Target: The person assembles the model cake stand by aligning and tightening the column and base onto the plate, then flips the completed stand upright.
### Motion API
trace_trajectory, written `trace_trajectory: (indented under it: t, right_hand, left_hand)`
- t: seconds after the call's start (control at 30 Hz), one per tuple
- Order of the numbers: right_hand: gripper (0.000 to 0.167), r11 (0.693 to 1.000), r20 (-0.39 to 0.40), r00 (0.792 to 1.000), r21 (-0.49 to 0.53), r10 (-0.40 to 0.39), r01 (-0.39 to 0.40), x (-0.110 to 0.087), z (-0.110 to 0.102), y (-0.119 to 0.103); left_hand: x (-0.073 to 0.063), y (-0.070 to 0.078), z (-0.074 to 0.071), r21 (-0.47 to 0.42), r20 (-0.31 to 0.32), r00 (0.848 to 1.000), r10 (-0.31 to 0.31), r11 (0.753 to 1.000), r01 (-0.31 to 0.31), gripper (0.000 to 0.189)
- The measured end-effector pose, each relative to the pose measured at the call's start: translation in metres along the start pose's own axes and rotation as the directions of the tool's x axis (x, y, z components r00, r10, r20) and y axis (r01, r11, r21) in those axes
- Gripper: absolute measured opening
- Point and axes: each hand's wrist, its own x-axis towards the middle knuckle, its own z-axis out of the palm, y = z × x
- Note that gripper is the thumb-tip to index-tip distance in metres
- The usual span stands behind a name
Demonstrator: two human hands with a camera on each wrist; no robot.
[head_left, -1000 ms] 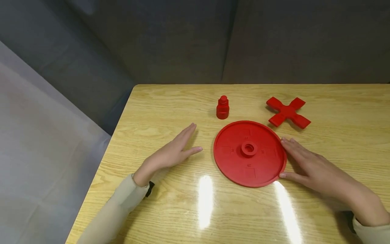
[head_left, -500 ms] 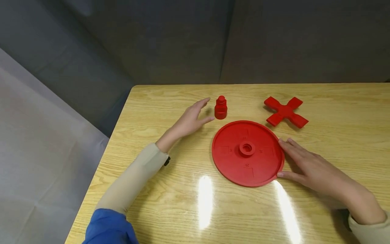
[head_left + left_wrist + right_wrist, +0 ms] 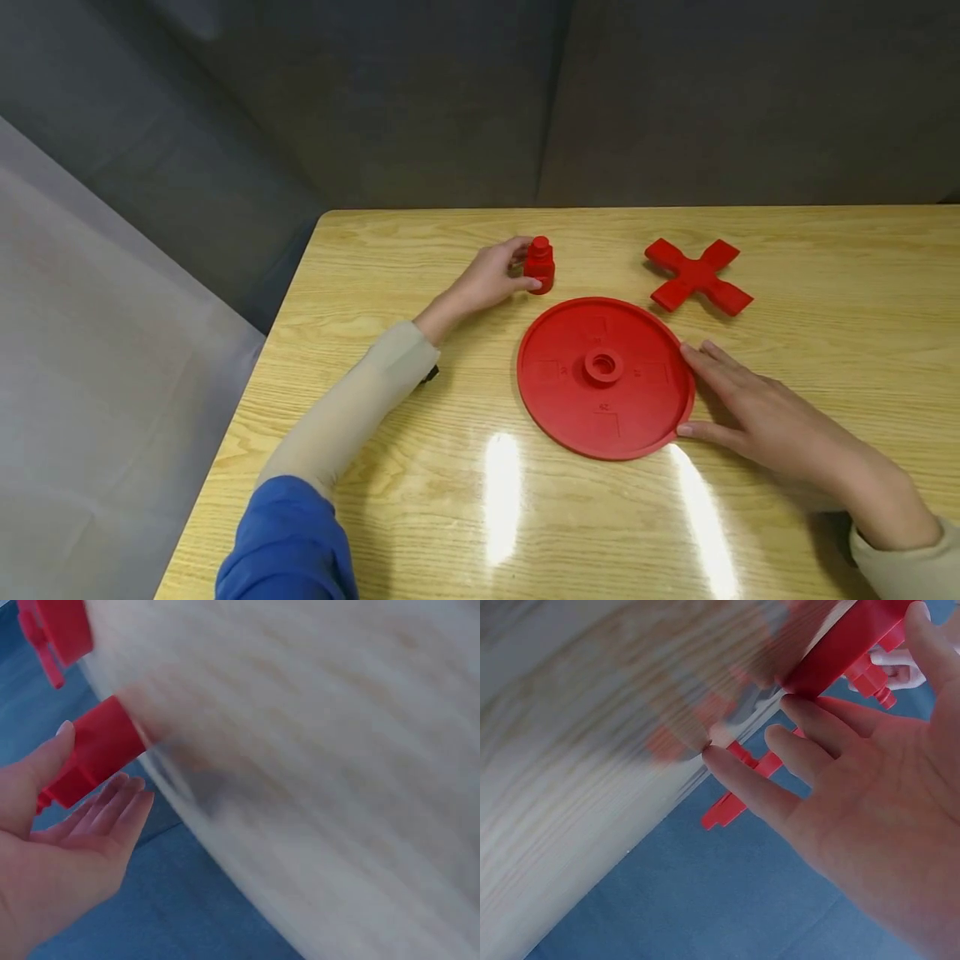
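My left hand [image 3: 487, 277] is at a small red stepped peg [image 3: 539, 265] standing upright near the table's back. Its thumb lies across the peg's near side, with fingers around the far side. In the left wrist view, the thumb overlaps the peg [image 3: 109, 742] and the fingers run along its other side. A round red plate [image 3: 570, 417] with a raised rim and a hollow central hub lies flat on the table. My right hand [image 3: 772, 421] touches the plate's right rim with thumb and fingertips, its fingers extended.
A red four-armed cross piece [image 3: 697, 276] lies behind the plate, to the right. The wooden table [image 3: 420, 517] ends at a back edge before a dark grey curtain [image 3: 420, 100]. A pale cloth [image 3: 97, 417] hangs at the left.
My left hand has moved forward and right from beside the plate to the peg, its thumb and fingers now around it. The right hand stays at the plate's rim.
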Motion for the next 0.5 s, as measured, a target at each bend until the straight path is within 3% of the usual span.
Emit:
trace_trajectory:
  t: [0.5]
  right_hand:
    - [0.099, 1.000, -0.001, 1.000, -0.011, -0.009, 0.009, 0.0025, 0.0001, 0.0006]
  left_hand:
    - [0.0063, -0.0057, 0.0053, 0.054, 0.012, 1.000, -0.007, 0.999, 0.006, 0.049]
